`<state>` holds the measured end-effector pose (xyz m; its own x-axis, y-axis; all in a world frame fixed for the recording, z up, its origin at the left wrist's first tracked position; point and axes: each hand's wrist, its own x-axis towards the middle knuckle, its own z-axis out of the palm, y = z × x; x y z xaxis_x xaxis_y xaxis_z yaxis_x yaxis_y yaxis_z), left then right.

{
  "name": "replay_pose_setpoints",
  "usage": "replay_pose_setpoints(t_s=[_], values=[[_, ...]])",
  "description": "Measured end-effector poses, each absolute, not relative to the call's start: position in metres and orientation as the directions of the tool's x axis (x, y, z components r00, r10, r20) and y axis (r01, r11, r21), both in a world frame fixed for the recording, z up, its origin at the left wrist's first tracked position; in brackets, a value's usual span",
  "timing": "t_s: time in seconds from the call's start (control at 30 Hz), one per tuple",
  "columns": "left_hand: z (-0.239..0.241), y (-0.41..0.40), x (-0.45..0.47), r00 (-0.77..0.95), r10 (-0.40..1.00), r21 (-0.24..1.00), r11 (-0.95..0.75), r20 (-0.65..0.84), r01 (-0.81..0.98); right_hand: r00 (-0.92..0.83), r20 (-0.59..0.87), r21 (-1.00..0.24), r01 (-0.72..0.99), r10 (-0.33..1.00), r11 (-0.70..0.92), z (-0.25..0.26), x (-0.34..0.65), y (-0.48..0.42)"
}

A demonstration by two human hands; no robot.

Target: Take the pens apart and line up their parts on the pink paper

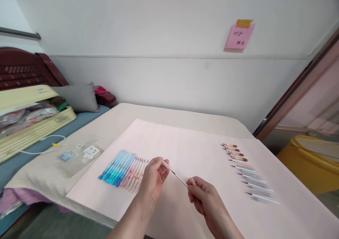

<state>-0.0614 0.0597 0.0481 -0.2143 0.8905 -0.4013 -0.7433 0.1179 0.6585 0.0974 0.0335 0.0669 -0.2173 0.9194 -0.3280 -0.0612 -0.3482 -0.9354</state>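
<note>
My left hand pinches one end of a thin white pen part, a slim refill-like rod with a dark tip section. My right hand pinches the rod's other end, so both hands hold it above a pale pink sheet. Just left of my left hand lies a tight row of blue pens and clear pink pens. To the right, a spaced column of pen pieces runs down the sheet, pinkish ones at the top and clear whitish ones below.
The sheet covers a cream table against a white wall with a pink sticky note. Clear plastic bags lie on the table's left. A bed with a grey pillow and yellow case stands left; a yellow tub right.
</note>
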Motion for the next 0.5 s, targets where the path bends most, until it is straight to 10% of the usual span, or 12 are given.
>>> replay_pose_setpoints(t_s=[0.5], values=[[0.046,0.042,-0.036,0.030,0.921,0.679,0.309,-0.388,-0.666,-0.190,-0.233,-0.954,-0.145,0.954,-0.262,0.046,0.109,0.044]])
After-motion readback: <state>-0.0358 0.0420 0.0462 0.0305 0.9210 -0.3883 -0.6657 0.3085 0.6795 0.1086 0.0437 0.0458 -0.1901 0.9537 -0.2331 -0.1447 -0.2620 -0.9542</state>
